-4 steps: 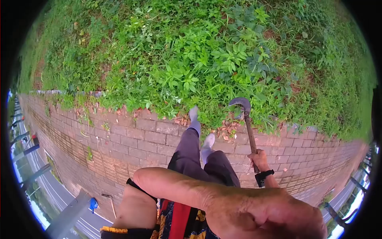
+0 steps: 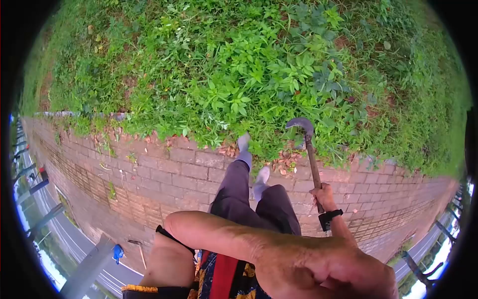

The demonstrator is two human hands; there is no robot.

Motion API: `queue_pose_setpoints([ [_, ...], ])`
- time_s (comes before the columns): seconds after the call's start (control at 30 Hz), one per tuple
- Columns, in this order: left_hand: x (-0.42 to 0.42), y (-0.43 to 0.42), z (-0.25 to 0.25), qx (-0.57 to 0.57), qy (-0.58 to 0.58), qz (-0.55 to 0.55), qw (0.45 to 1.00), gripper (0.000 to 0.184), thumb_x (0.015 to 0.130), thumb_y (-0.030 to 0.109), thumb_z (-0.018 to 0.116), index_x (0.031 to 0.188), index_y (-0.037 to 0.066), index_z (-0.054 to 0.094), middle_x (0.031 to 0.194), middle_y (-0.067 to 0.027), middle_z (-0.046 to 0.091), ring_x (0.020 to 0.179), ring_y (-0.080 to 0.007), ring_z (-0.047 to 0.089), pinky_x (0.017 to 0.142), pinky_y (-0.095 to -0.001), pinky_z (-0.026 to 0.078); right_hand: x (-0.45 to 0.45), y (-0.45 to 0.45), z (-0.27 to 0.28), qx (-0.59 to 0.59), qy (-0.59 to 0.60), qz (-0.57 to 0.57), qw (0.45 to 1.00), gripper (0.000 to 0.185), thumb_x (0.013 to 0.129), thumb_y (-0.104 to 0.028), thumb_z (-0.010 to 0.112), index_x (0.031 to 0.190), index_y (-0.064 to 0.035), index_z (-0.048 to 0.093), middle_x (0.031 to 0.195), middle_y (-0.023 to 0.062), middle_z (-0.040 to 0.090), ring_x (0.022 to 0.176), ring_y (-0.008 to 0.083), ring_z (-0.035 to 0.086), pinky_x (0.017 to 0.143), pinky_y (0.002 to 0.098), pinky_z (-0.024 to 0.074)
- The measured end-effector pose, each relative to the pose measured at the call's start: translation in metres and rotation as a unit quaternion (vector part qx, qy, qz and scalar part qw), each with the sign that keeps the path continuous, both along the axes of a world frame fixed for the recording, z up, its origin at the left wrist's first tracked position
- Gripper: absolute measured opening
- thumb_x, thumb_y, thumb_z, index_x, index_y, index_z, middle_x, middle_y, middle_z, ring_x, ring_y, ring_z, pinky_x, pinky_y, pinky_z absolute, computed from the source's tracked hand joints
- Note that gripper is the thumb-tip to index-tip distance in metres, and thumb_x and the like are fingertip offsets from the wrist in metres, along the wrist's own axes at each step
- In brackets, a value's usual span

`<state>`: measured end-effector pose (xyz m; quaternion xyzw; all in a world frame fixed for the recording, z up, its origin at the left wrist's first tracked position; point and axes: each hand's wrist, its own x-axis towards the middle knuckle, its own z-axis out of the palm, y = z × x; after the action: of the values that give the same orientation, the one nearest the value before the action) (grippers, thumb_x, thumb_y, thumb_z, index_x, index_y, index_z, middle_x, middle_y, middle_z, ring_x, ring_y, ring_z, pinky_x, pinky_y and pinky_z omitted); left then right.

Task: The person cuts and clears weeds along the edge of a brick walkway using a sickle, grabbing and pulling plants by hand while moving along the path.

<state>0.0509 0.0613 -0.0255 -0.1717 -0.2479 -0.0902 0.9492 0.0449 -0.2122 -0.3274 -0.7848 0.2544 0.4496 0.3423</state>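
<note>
My right hand (image 2: pixel 324 196) is closed around the lower part of a sickle's wooden handle, with a black band on the wrist. The sickle (image 2: pixel 312 162) points away from me, its curved dark blade over the edge of the green weeds (image 2: pixel 249 79). My left arm crosses in front of my chest, and my left hand (image 2: pixel 328 271) is large and close to the camera at the bottom, near my right upper arm. Its fingers are bent out of sight or in shadow, so what they touch is hidden.
My feet in grey footwear (image 2: pixel 261 177) are at the border between brick paving (image 2: pixel 184 169) and weeds. A long-handled tool (image 2: pixel 139 251) and a blue item (image 2: pixel 117 253) are behind me to the left, near a grey post (image 2: pixel 89 269). A road (image 2: pixel 74 239) lies beyond.
My left hand has shifted slightly left and down. The sickle and my right hand have moved up very slightly, the grip unchanged.
</note>
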Motion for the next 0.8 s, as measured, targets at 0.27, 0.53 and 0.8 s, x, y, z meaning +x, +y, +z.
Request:
queue_pose_setpoints([
  [0.27,0.046,0.074,-0.078,0.249,-0.101,0.061,0.961,0.015,0.094,0.008,0.056,0.101,-0.003,0.064,0.095,-0.0150,0.067,0.090,-0.0307,0.065,0.078,-0.0388,0.052,0.075,0.036,-0.023,-0.076,-0.067,0.065,0.993,0.018,0.076,-0.009,0.068,0.082,0.0041,0.058,0.058,0.0090,0.057,0.041,0.0180,0.055,0.035,0.0337,0.0458],
  [0.53,-0.039,0.084,-0.359,0.921,0.096,-0.084,0.368,0.030,0.084,0.021,0.063,0.110,0.007,0.060,0.108,-0.0141,0.063,0.104,-0.0341,0.060,0.091,-0.0423,0.047,0.196,0.035,-0.119,-0.157,-0.183,0.207,0.948,0.016,0.073,-0.009,0.063,0.075,0.0059,0.058,0.055,0.0129,0.059,0.042,0.0215,0.059,0.038,0.0368,0.0477],
  [0.8,-0.138,0.049,-0.482,0.942,0.205,-0.203,0.170,0.038,0.082,0.035,0.067,0.114,0.016,0.063,0.126,-0.0136,0.054,0.117,-0.0385,0.051,0.098,-0.0522,0.040,0.240,0.178,-0.242,-0.115,-0.235,0.327,0.908,0.019,0.077,-0.011,0.059,0.086,0.0046,0.066,0.086,0.0261,0.067,0.083,0.0378,0.068,0.073,0.0412,0.0562],
])
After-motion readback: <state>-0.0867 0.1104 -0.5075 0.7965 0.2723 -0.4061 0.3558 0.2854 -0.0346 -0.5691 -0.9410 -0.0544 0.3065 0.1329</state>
